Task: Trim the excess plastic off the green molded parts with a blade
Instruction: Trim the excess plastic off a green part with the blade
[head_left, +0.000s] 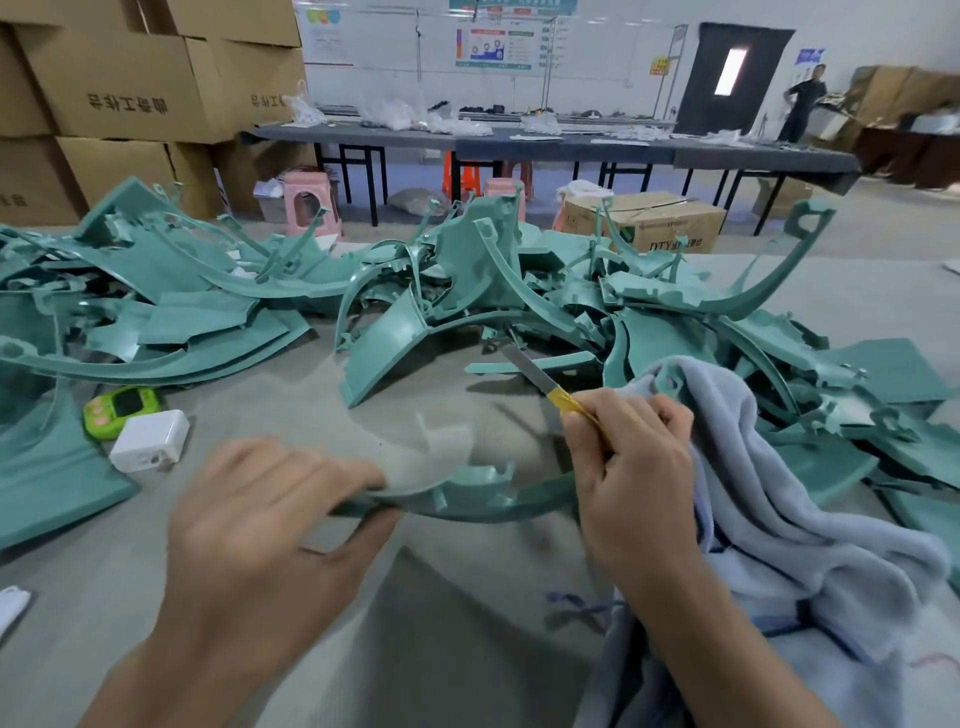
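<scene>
The curved green part (467, 499) is being pinched by the left hand (270, 519) over the worktop (311, 405) while the blade (524, 366) is being gripped by the right hand (631, 467). Shallow strokes, directed away from the holding hand, are being called for.

A: From where is the scene seen?
B: From the head only. The wide view is directed forward and down across the tabletop (291, 395) to its far edge; the left hand (260, 519) and right hand (628, 467) are seen very near.

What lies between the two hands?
In the head view, a curved green part spans the gap; the left hand pinches one end, the right hand holds the blade.
</scene>
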